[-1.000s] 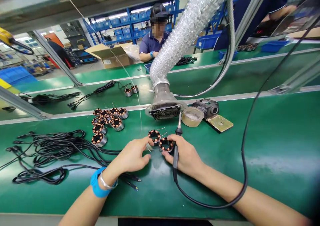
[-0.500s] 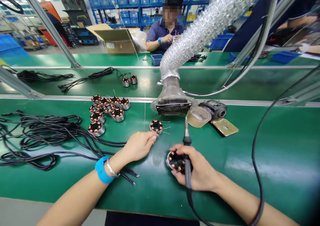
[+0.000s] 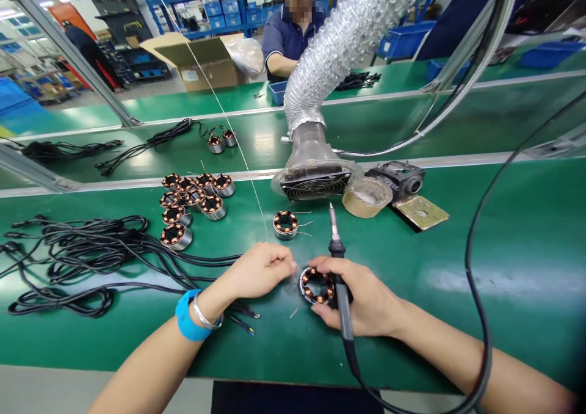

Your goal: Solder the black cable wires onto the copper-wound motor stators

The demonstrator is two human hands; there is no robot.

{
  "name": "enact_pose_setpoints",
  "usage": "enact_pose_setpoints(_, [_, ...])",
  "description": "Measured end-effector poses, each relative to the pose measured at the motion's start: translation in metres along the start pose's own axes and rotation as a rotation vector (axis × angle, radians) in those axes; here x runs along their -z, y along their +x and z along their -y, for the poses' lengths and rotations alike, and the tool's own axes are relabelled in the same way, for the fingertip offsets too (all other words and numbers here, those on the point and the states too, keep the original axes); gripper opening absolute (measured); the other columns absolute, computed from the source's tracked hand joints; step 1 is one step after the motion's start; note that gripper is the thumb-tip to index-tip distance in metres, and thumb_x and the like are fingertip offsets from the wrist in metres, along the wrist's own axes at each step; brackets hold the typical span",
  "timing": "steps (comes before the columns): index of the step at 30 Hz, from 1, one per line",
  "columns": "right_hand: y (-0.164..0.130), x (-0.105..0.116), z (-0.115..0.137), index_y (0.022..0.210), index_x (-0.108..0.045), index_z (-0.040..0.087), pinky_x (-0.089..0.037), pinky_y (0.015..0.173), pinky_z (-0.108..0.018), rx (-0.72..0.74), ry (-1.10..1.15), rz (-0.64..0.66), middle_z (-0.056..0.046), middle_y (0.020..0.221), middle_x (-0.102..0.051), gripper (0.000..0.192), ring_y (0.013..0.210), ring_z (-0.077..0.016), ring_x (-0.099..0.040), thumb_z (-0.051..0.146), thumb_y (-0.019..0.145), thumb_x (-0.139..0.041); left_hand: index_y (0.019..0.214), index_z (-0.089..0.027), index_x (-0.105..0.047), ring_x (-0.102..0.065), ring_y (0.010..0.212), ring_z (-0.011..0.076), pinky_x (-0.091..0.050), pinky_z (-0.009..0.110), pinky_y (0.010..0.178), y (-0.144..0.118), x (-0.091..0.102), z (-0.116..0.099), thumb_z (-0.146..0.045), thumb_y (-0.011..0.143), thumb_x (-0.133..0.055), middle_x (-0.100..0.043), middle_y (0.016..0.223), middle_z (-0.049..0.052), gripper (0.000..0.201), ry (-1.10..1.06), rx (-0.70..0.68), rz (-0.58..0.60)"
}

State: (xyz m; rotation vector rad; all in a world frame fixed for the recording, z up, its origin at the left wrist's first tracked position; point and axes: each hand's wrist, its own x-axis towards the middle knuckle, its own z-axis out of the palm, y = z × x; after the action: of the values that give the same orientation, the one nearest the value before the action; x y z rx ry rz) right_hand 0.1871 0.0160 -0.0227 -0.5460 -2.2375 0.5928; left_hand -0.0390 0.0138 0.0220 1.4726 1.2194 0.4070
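Note:
My right hand (image 3: 366,298) is closed around a soldering iron (image 3: 342,304), its tip pointing up and away. The same hand grips a motor stator (image 3: 315,284) with copper windings by its rim. Just to the left, my left hand (image 3: 265,270) has thumb and fingers pinched together close to that stator; what they hold, if anything, is too small to make out. Beyond my left hand, another stator (image 3: 285,225) lies on the green bench with thin wire leads pointing right. A thin pale strand (image 3: 220,102) slants down from above towards my left hand.
Several stators (image 3: 196,198) cluster at the left, behind a tangle of black cables (image 3: 91,249). A fume extractor (image 3: 315,182) hangs at the back centre, beside a round pale tub (image 3: 367,197) and an iron stand (image 3: 403,182). A co-worker (image 3: 293,29) sits opposite.
My left hand has drawn back from the loose stator towards the one in my right hand. That held stator now faces the camera more fully. The view has tipped downward.

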Motion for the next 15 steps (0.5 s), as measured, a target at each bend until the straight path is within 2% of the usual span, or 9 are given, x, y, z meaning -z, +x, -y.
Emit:
enact_pose_setpoints(3, [0.002,0.000,0.000,0.120,-0.041,0.014,-0.056,0.077,-0.029,0.004,-0.008,-0.005,-0.012,0.107,-0.063,0.052,0.089,-0.0192,-0.065,0.023,0.075,-0.067,0.069,-0.009,-0.057,-0.029,0.048,0.0035,-0.020,0.019,0.047,0.005,-0.003,0.000,-0.042,0.068,-0.060,-0.050,0.061,0.000,0.033,-0.340,0.103,0.051])
enact_pose_setpoints(5, [0.003,0.000,-0.001,0.118,-0.042,0.014,-0.055,0.073,-0.029,-0.002,-0.010,-0.007,-0.011,0.104,-0.063,0.050,0.085,-0.0186,-0.064,0.023,0.075,-0.066,0.073,-0.011,-0.056,-0.017,0.043,0.0031,-0.010,0.021,0.044,0.005,-0.006,-0.002,-0.054,0.067,-0.062,-0.037,0.052,-0.004,0.044,-0.467,0.183,0.027])
enact_pose_setpoints(6, [0.003,-0.001,-0.001,0.117,-0.043,0.014,-0.055,0.071,-0.029,-0.007,-0.006,-0.008,-0.011,0.103,-0.063,0.049,0.084,-0.0185,-0.064,0.023,0.075,-0.065,0.075,-0.011,-0.056,-0.015,0.043,0.0034,-0.009,0.021,0.044,0.002,-0.007,-0.004,-0.058,0.069,-0.061,-0.031,0.050,-0.006,0.047,-0.430,0.192,0.009])
enact_pose_setpoints(8, [0.004,-0.002,0.000,0.116,-0.043,0.015,-0.054,0.070,-0.029,-0.012,0.002,-0.013,-0.009,0.100,-0.063,0.048,0.082,-0.0182,-0.063,0.023,0.075,-0.065,0.078,-0.011,-0.060,-0.019,0.047,0.0046,-0.014,0.020,0.047,-0.009,-0.004,-0.010,-0.060,0.072,-0.062,-0.027,0.051,-0.006,0.049,-0.153,0.153,-0.016])
enact_pose_setpoints(10, [0.004,-0.002,0.000,0.116,-0.043,0.016,-0.052,0.068,-0.029,-0.022,-0.004,-0.008,-0.008,0.096,-0.063,0.048,0.079,-0.0180,-0.061,0.023,0.074,-0.065,0.080,-0.013,-0.064,-0.025,0.052,0.0052,-0.018,0.020,0.051,-0.022,0.003,-0.020,-0.055,0.074,-0.066,-0.035,0.054,-0.004,0.043,0.239,0.105,-0.009])
enact_pose_setpoints(12, [0.003,-0.001,0.001,0.115,-0.042,0.017,-0.051,0.067,-0.029,-0.042,-0.014,0.021,-0.007,0.095,-0.062,0.049,0.078,-0.0182,-0.060,0.022,0.073,-0.067,0.080,-0.015,-0.066,-0.032,0.055,0.0057,-0.022,0.020,0.055,-0.031,0.009,-0.029,-0.048,0.081,-0.061,-0.045,0.057,-0.002,0.033,0.506,0.080,-0.002])
enact_pose_setpoints(13, [0.003,-0.001,0.001,0.115,-0.042,0.017,-0.051,0.067,-0.029,-0.058,-0.017,0.041,-0.006,0.094,-0.062,0.049,0.077,-0.0182,-0.060,0.022,0.072,-0.067,0.078,-0.015,-0.065,-0.035,0.057,0.0060,-0.024,0.020,0.057,-0.033,0.010,-0.032,-0.045,0.086,-0.056,-0.048,0.059,-0.002,0.032,0.553,0.074,0.000])
enact_pose_setpoints(15, [0.003,0.000,0.002,0.114,-0.043,0.017,-0.050,0.065,-0.029,-0.080,-0.025,0.066,-0.006,0.091,-0.061,0.049,0.075,-0.0185,-0.059,0.023,0.072,-0.068,0.077,-0.013,-0.065,-0.037,0.059,0.0062,-0.026,0.020,0.057,-0.029,0.009,-0.031,-0.043,0.089,-0.050,-0.053,0.064,0.000,0.036,0.443,0.098,0.001])
